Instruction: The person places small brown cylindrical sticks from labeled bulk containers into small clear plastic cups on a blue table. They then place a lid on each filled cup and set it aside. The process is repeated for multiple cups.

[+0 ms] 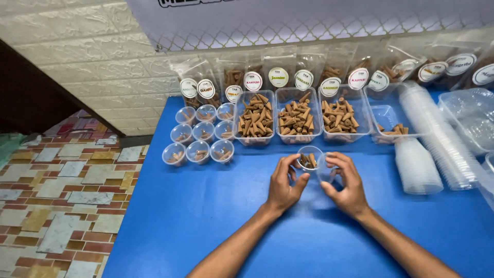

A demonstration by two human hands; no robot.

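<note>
Left hand (284, 186) held a small round clear plastic cup of brown incense cones (310, 159); right hand (348, 185) held a clear plastic lid (327, 170) beside it. Behind, on the blue table (206, 216): three clear rectangular tubs of cones (297, 119), nine filled small cups (200, 134).

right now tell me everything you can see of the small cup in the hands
The cup is small, round and clear, plastic by the look of it, open-topped and tilted toward the camera. A few brown cones lie inside. The left hand grips its left side; the right hand holds what looks like a clear lid against its right. It is held just above the blue table, in front of the cone trays.
</note>
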